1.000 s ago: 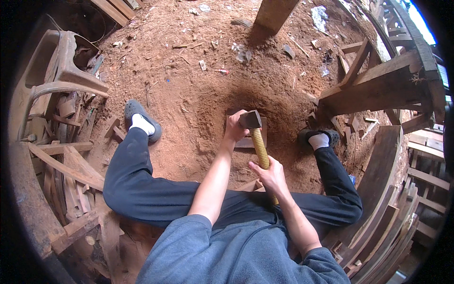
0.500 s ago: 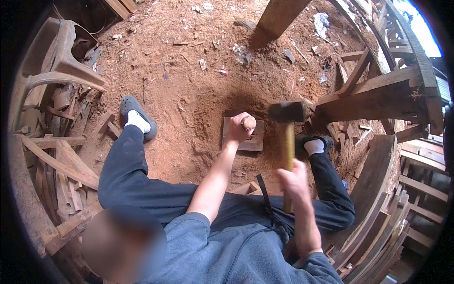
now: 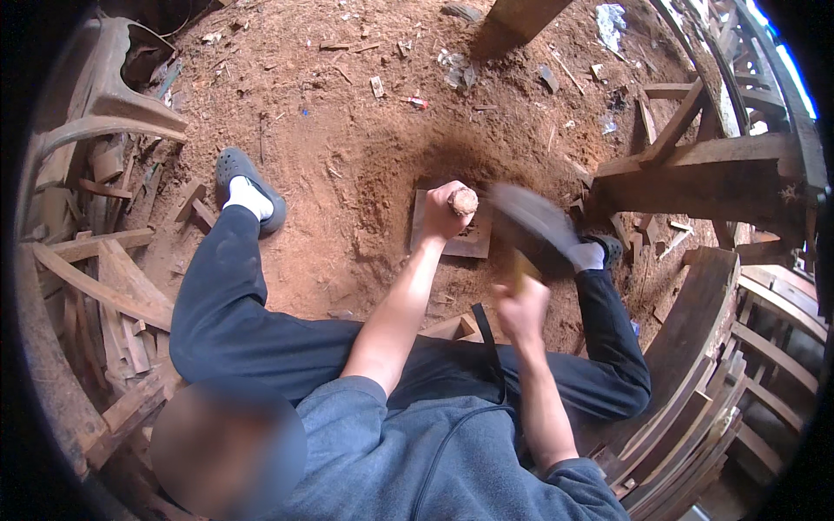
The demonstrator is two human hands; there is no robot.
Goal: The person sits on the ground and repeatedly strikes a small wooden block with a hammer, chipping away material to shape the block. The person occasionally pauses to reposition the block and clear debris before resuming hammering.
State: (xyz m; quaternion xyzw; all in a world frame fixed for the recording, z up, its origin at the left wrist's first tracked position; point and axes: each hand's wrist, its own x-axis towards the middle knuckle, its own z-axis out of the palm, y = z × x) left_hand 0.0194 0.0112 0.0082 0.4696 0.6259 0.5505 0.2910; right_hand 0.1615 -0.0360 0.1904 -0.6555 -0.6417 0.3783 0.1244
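My left hand (image 3: 446, 213) is wrapped round an upright chisel (image 3: 465, 202); its round, battered wooden end faces up, and the blade is hidden beneath the fist. Under it a flat square wooden board (image 3: 460, 247) lies on the ground, with dark cuts partly showing beside the hand. In my right hand (image 3: 522, 308) is a hammer (image 3: 534, 221) with a yellowish handle. Its dark head is smeared by motion, just right of the chisel's end and apart from it.
Sawdust and wood chips cover the ground (image 3: 330, 165). Wooden offcuts (image 3: 113, 286) and a worn chair (image 3: 113, 122) stand at the left. A thick timber frame (image 3: 704, 178) and stacked curved boards (image 3: 678, 347) crowd the right. My legs are spread either side of the board.
The hammer has tilted and blurred, its head swinging near the chisel's end. My right hand has moved up and slightly left. My left hand still grips the chisel over the board.
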